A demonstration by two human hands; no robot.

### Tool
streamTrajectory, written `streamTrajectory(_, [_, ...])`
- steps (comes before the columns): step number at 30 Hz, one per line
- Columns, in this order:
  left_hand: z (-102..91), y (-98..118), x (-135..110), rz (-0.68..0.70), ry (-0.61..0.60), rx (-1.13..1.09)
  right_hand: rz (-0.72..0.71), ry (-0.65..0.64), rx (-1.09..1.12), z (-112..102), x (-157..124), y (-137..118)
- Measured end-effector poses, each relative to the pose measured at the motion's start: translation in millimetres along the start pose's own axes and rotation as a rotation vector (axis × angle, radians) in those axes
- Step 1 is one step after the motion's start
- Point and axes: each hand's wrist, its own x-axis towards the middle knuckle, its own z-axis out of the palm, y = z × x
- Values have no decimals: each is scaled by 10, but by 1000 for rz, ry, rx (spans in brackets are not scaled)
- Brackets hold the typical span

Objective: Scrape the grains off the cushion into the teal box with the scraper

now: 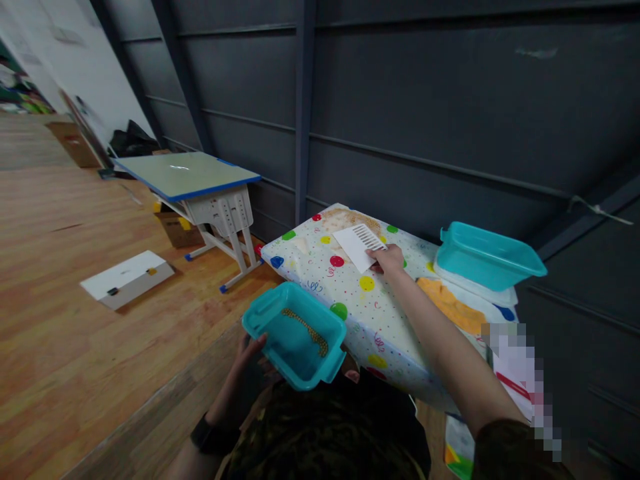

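Note:
My left hand point(249, 350) grips the near edge of a teal plastic tub point(295, 333), held just below the table's front edge. A line of brownish grains lies along the tub's bottom. My right hand point(387, 259) reaches out over the table point(350, 300), which is covered with a dotted white cloth. Its fingers are closed on a white flat scraper with comb-like teeth point(359, 245). The scraper rests on the cloth beside a patch of brown grainy spill point(347, 219) at the table's far edge.
A second teal tub point(487, 257) sits on a white lid at the table's right end, next to an orange cloth point(450, 305). A blue-edged desk point(187, 177) stands to the left on the wooden floor, with a white flat box point(127, 279) nearby. A dark wall runs behind.

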Motion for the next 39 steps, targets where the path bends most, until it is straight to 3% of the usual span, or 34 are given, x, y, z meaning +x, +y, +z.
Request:
streamTrajectory(5, [42, -26, -47, 43, 45, 49, 16, -26, -41, -162, 133, 42])
streamTrajectory(10, [58, -12, -51, 32, 48, 48, 2, -66, 77, -305, 140, -39])
streamTrajectory(16, [24, -10, -13, 19, 28, 68, -180, -17, 156, -484, 112, -125])
streamTrajectory(18, [29, -7, -16, 7, 39, 56, -331, 25, 17, -516, 91, -138])
streamTrajectory(21, [54, 15, -46, 11, 37, 37, -625, 69, -359, -499, 2, -152])
streamTrajectory(25, [72, 51, -98, 30, 26, 51, -912, -71, -803, -360, -217, -95])
streamTrajectory(31, [24, 35, -79, 45, 24, 68, -1042, -233, -1116, -244, -459, 149])
streamTrajectory(39, [37, 23, -56, 19, 19, 94, -1218, -316, -1238, -433, -741, 351])
